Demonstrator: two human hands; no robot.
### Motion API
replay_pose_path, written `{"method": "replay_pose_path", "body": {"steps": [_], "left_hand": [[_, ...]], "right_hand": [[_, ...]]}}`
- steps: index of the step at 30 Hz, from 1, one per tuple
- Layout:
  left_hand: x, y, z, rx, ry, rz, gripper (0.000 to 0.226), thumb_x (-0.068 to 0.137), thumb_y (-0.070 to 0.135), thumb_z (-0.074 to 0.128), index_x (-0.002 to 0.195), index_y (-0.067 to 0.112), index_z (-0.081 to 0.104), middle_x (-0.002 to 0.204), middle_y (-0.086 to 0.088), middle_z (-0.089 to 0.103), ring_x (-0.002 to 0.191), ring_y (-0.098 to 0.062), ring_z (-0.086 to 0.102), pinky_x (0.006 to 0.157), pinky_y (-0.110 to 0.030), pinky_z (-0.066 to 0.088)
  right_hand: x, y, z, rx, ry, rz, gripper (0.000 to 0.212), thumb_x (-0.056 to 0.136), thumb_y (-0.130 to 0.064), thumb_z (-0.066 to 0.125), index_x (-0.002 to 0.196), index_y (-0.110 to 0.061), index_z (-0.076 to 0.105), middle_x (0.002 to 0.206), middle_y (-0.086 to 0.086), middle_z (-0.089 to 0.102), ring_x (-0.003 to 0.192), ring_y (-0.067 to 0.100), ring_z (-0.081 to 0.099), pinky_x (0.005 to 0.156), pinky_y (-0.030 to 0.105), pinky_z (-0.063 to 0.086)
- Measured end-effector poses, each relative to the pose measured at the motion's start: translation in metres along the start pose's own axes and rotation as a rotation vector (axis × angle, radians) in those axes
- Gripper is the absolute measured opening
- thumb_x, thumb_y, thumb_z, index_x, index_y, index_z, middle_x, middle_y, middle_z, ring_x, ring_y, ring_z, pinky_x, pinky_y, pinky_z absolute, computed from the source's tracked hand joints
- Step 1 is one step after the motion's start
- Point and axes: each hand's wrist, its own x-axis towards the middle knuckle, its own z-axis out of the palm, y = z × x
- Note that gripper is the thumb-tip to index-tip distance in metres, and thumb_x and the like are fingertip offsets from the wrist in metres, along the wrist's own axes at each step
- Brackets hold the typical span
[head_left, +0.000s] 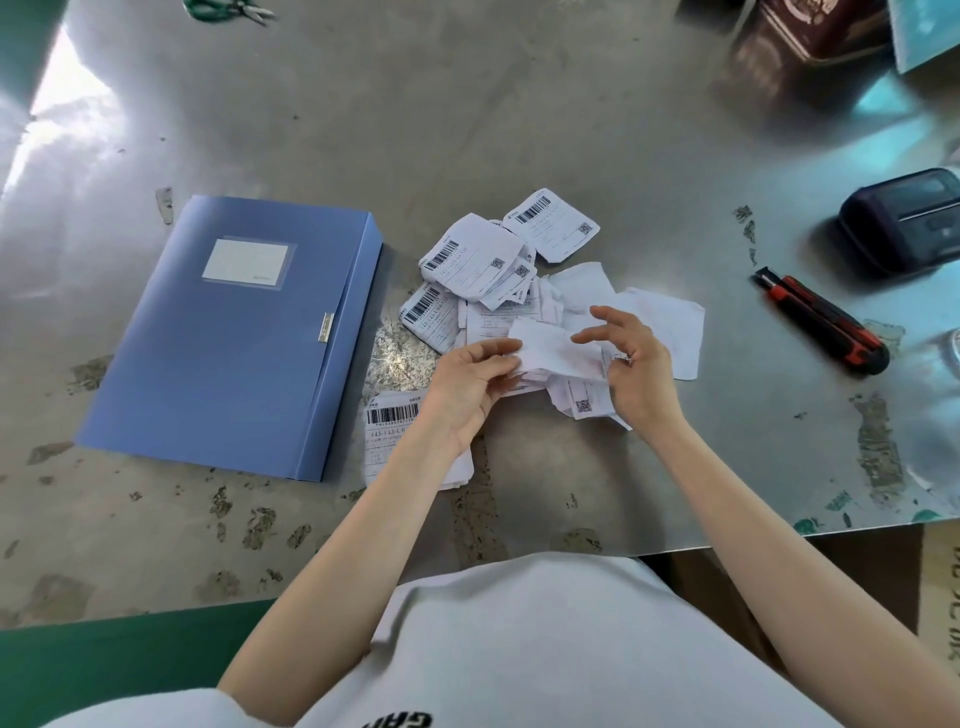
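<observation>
- White paper slip (550, 347), blank side up, held just above the desk (519, 130), near its front edge and over a loose pile of barcode labels (483, 265).
- Left hand (467, 387) pinches the slip's left edge between thumb and fingers.
- Right hand (636, 364) holds the slip's right end, thumb on top, lower fingers curled under, index finger lifted and spread.
- A flat label stack (387, 426) lies partly under the left forearm.
- Blue file box (234, 364), closed, just left of the pile.
- Red-and-black utility knife (826, 322) lies to the right, well apart from the pile; a dark label printer (904, 223) sits beyond it.
- Green-handled scissors (223, 9) at the far edge.
</observation>
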Motion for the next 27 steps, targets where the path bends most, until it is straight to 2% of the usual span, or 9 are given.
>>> {"method": "replay_pose_path", "body": {"steps": [2, 5, 8, 10, 14, 18, 23, 25, 27], "left_hand": [[-0.002, 0.005, -0.003, -0.098, -0.005, -0.049, 0.018, 0.087, -0.015, 0.053, 0.090, -0.002, 0.066, 0.081, -0.013, 0.065, 0.063, -0.011, 0.066, 0.063, -0.016, 0.057], [-0.004, 0.010, -0.007, -0.206, -0.004, -0.099, 0.017, 0.089, -0.013, 0.051, 0.094, -0.007, 0.066, 0.086, -0.017, 0.068, 0.067, -0.015, 0.069, 0.065, -0.018, 0.058], [-0.006, 0.013, -0.009, -0.287, -0.002, -0.122, 0.017, 0.092, -0.006, 0.051, 0.102, -0.011, 0.063, 0.089, -0.021, 0.070, 0.071, -0.019, 0.071, 0.064, -0.020, 0.058], [-0.007, 0.014, -0.010, -0.243, -0.012, -0.105, 0.021, 0.094, 0.002, 0.048, 0.107, -0.009, 0.061, 0.092, -0.020, 0.071, 0.071, -0.019, 0.070, 0.061, -0.021, 0.057], [-0.008, 0.013, -0.013, 0.107, 0.033, 0.016, 0.020, 0.093, 0.010, 0.046, 0.096, 0.008, 0.066, 0.081, -0.006, 0.066, 0.062, -0.011, 0.054, 0.052, -0.021, 0.044], [-0.009, 0.013, -0.020, 0.311, 0.101, 0.154, 0.011, 0.093, 0.019, 0.058, 0.087, 0.016, 0.067, 0.083, -0.005, 0.066, 0.075, -0.017, 0.058, 0.065, -0.032, 0.048], [-0.009, 0.014, -0.027, 0.345, 0.093, 0.204, 0.005, 0.092, 0.012, 0.060, 0.089, 0.011, 0.064, 0.093, -0.016, 0.071, 0.081, -0.024, 0.067, 0.080, -0.042, 0.056], [-0.009, 0.013, -0.029, 0.338, 0.120, 0.219, 0.003, 0.090, 0.007, 0.063, 0.092, 0.009, 0.062, 0.094, -0.019, 0.068, 0.083, -0.028, 0.065, 0.081, -0.045, 0.055], [-0.010, 0.012, -0.029, 0.331, 0.145, 0.231, 0.008, 0.087, 0.004, 0.065, 0.089, 0.009, 0.060, 0.090, -0.017, 0.068, 0.081, -0.028, 0.066, 0.077, -0.041, 0.057]], "right_hand": [[0.001, 0.000, 0.000, 0.031, -0.024, -0.015, 0.059, 0.066, 0.023, 0.033, 0.094, -0.013, 0.071, 0.126, -0.008, 0.054, 0.121, 0.015, 0.047, 0.094, 0.022, 0.037], [-0.002, -0.002, 0.000, 0.016, -0.043, -0.017, 0.042, 0.075, 0.016, 0.052, 0.095, -0.016, 0.070, 0.118, -0.013, 0.059, 0.115, 0.012, 0.052, 0.093, 0.022, 0.041], [-0.005, -0.008, 0.000, 0.104, -0.034, 0.034, 0.034, 0.082, -0.004, 0.066, 0.073, -0.036, 0.065, 0.083, -0.023, 0.065, 0.083, 0.000, 0.059, 0.077, 0.023, 0.045], [-0.004, -0.009, 0.001, 0.161, -0.017, 0.067, 0.034, 0.085, -0.007, 0.064, 0.062, -0.031, 0.059, 0.066, -0.014, 0.059, 0.067, 0.005, 0.051, 0.068, 0.027, 0.041], [-0.005, -0.013, 0.003, 0.237, -0.039, 0.133, 0.025, 0.084, -0.004, 0.064, 0.063, -0.013, 0.056, 0.069, 0.011, 0.055, 0.069, 0.019, 0.046, 0.066, 0.035, 0.037], [-0.011, -0.017, 0.002, 0.250, -0.123, 0.146, 0.009, 0.086, -0.002, 0.063, 0.079, 0.004, 0.063, 0.081, 0.028, 0.064, 0.074, 0.023, 0.055, 0.070, 0.041, 0.045], [-0.018, -0.020, 0.003, 0.312, -0.287, 0.211, 0.012, 0.084, 0.002, 0.065, 0.088, -0.009, 0.069, 0.096, 0.012, 0.072, 0.084, 0.017, 0.070, 0.080, 0.031, 0.057], [-0.020, -0.020, 0.004, 0.323, -0.362, 0.228, 0.020, 0.083, 0.005, 0.065, 0.089, -0.014, 0.069, 0.094, 0.005, 0.073, 0.084, 0.010, 0.071, 0.076, 0.024, 0.058], [-0.019, -0.020, 0.003, 0.305, -0.397, 0.241, 0.022, 0.081, 0.005, 0.067, 0.092, -0.015, 0.068, 0.093, 0.004, 0.073, 0.084, 0.011, 0.072, 0.076, 0.027, 0.059]]}}
